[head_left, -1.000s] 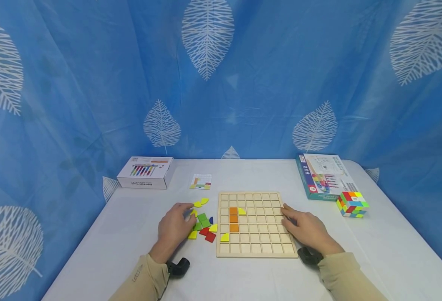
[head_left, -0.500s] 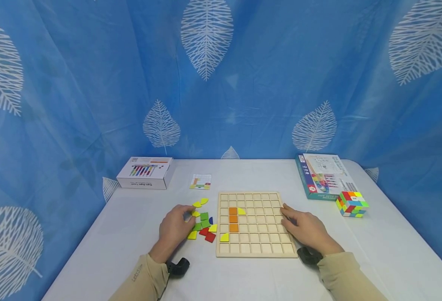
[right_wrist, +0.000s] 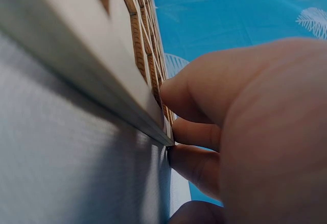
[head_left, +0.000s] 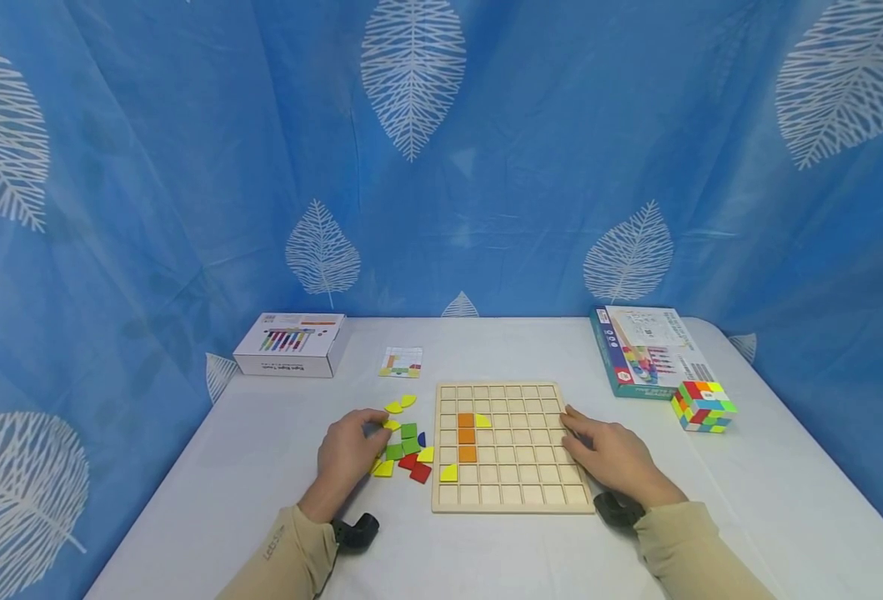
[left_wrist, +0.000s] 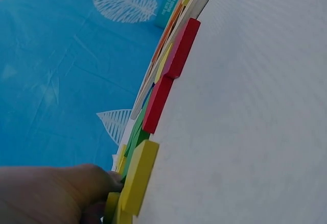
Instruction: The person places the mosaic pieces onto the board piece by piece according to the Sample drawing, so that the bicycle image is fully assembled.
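Observation:
My left hand (head_left: 347,450) bends over the left side of a loose pile of flat coloured tiles, fingertips right at a yellow quarter-round tile (head_left: 392,425). Green square tiles (head_left: 409,446) lie beside its thumb. In the left wrist view the thumb (left_wrist: 94,183) is close behind a yellow tile (left_wrist: 140,178), and the other fingers are mostly hidden. My right hand (head_left: 614,450) grips the right edge of a wooden grid board (head_left: 512,508), thumb over the top and fingers against the side. Three orange squares (head_left: 467,437) and two yellow tiles (head_left: 449,473) sit in the board's cells.
Red tiles (head_left: 420,472) and a dark blue tile (head_left: 422,439) lie between pile and board. A pattern card (head_left: 401,362) is behind them. A white box (head_left: 291,344) stands back left; a teal-edged box (head_left: 651,354) and a coloured puzzle cube (head_left: 704,407) are back right.
A green square by the left hand has turned straighter and shifted slightly right. Another yellow edge now shows beside the left thumb. The right hand and board have stayed still.

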Action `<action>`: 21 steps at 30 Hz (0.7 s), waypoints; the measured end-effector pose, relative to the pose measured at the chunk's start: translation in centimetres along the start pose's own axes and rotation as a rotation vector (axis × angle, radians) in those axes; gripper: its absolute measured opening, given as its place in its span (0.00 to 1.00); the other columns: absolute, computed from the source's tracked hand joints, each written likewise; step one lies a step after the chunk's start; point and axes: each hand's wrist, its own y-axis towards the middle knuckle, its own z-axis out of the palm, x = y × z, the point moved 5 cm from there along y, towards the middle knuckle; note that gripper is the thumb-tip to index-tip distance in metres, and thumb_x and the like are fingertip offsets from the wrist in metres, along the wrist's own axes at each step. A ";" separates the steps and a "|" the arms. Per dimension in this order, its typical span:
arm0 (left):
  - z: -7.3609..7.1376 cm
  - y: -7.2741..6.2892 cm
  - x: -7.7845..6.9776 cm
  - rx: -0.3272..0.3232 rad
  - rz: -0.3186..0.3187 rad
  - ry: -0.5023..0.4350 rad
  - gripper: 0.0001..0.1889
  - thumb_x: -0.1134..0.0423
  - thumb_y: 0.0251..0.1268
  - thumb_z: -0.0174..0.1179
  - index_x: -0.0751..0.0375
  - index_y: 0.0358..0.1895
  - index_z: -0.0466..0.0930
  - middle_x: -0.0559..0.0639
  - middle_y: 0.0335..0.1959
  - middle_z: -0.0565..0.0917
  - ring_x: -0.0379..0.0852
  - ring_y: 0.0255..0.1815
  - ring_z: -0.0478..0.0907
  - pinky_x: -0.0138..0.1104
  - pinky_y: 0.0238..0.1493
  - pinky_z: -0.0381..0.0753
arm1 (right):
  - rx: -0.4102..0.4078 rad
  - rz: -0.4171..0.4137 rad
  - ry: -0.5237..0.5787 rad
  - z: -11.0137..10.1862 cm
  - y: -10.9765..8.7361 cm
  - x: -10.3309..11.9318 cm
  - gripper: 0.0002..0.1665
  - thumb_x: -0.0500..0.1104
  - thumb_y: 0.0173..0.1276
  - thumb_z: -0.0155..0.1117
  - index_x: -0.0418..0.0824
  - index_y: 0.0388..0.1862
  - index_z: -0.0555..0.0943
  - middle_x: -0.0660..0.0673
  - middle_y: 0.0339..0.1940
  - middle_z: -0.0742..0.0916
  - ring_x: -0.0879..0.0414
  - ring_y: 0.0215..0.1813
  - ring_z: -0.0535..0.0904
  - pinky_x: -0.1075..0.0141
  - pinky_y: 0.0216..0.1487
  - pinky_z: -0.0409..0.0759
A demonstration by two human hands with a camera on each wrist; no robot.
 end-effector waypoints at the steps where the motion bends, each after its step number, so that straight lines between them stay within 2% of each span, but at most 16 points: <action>1: 0.0 0.0 0.0 -0.001 -0.002 0.002 0.15 0.60 0.62 0.71 0.54 0.52 0.89 0.54 0.55 0.88 0.51 0.50 0.84 0.43 0.44 0.82 | 0.001 -0.002 0.000 0.0 0.0 0.0 0.30 0.52 0.76 0.61 0.40 0.71 0.78 0.41 0.75 0.76 0.34 0.72 0.73 0.37 0.66 0.73; 9: 0.1 0.0 0.0 -0.006 -0.023 0.018 0.16 0.57 0.62 0.72 0.54 0.53 0.89 0.53 0.54 0.88 0.47 0.41 0.82 0.36 0.37 0.79 | 0.001 -0.005 0.005 0.0 0.0 0.0 0.29 0.52 0.77 0.61 0.40 0.71 0.78 0.41 0.75 0.76 0.34 0.72 0.74 0.37 0.66 0.73; 14: 0.1 -0.2 -0.2 -0.028 -0.014 -0.003 0.15 0.57 0.63 0.71 0.52 0.53 0.89 0.51 0.55 0.88 0.48 0.45 0.83 0.39 0.41 0.81 | -0.001 -0.008 0.003 -0.1 -0.1 0.0 0.29 0.52 0.76 0.61 0.40 0.71 0.78 0.40 0.75 0.76 0.34 0.71 0.74 0.37 0.66 0.73; 18: 0.1 -0.9 -1.3 -0.042 0.044 -0.030 0.14 0.58 0.62 0.72 0.50 0.51 0.90 0.50 0.55 0.88 0.50 0.54 0.84 0.45 0.50 0.84 | -0.001 -0.006 0.002 0.0 -0.1 0.0 0.29 0.52 0.76 0.61 0.40 0.71 0.78 0.40 0.75 0.76 0.34 0.71 0.74 0.37 0.66 0.73; 21: 0.4 -1.8 -2.6 -0.031 0.136 -0.033 0.14 0.58 0.60 0.74 0.50 0.49 0.91 0.47 0.50 0.89 0.49 0.54 0.85 0.43 0.48 0.85 | -0.002 -0.007 0.000 0.0 -0.1 0.0 0.29 0.52 0.76 0.61 0.40 0.71 0.78 0.40 0.75 0.76 0.34 0.71 0.74 0.37 0.66 0.73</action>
